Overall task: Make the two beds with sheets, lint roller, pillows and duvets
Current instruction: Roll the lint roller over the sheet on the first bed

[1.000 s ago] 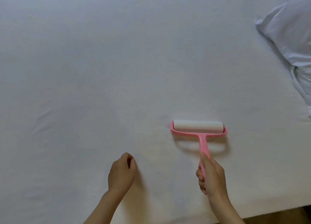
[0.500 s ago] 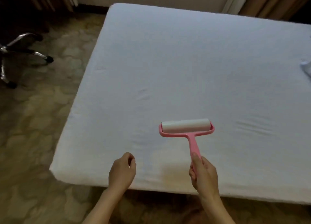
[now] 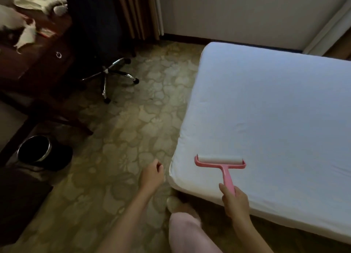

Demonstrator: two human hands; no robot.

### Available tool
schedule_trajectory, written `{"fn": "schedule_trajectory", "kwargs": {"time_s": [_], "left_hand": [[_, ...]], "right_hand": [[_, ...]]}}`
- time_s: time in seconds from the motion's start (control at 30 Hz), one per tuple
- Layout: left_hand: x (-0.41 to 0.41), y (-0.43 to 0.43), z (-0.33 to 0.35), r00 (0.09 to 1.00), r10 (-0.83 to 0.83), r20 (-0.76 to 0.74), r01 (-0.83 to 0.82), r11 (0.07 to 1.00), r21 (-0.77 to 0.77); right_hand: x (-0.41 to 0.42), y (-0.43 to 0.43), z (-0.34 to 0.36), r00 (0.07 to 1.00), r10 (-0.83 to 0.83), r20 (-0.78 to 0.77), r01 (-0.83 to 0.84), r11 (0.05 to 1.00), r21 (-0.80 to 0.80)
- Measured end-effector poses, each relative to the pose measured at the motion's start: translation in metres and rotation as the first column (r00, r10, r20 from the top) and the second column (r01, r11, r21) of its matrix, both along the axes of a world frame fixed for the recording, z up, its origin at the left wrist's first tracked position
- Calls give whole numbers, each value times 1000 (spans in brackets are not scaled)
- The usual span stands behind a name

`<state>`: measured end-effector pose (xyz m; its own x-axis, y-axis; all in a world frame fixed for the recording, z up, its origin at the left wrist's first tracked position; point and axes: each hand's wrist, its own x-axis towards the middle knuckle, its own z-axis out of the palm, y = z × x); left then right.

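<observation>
A bed with a smooth white fitted sheet [image 3: 275, 119] fills the right half of the view. A pink lint roller [image 3: 221, 162] with a white roll lies on the sheet near the bed's near left corner. My right hand [image 3: 234, 199] grips the end of its pink handle. My left hand [image 3: 152, 175] hovers over the carpet just left of that corner, fingers loosely curled and holding nothing. No pillows or duvets are in view.
Patterned carpet [image 3: 123, 138] covers the floor on the left. An office chair's chrome wheeled base [image 3: 112, 76] stands beside a dark wooden desk [image 3: 34, 62] with white cloths on top. A round black bin [image 3: 36, 151] sits at lower left. My pink-trousered knee [image 3: 188, 232] is below.
My view has swung left, from the middle of the sheet with pillows at the right to the bed's left corner. The roller has moved left along the sheet; my left hand has left the bed.
</observation>
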<state>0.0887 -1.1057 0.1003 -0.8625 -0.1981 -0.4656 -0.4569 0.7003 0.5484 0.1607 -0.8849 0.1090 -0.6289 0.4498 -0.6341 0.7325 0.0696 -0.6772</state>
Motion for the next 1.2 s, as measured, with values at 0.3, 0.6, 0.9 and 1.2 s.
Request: {"fn": "schedule_trajectory", "kwargs": {"time_s": [0.3, 0.6, 0.9, 1.2], "left_hand": [[-130, -32, -14, 995, -105, 2, 104, 986, 127], [-353, -53, 9, 940, -342, 4, 339, 935, 106], [-531, -61, -23, 869, -481, 116, 450, 866, 219], [-799, -71, -51, 772, -590, 236, 559, 807, 191]], "right_hand": [[-129, -72, -9, 977, -209, 40, 213, 970, -121], [-319, -111, 29, 928, -370, -54, 355, 917, -180], [-479, -124, 17, 816, -576, 40, 574, 802, -164], [-763, -128, 19, 714, -700, 17, 680, 688, -253]]}}
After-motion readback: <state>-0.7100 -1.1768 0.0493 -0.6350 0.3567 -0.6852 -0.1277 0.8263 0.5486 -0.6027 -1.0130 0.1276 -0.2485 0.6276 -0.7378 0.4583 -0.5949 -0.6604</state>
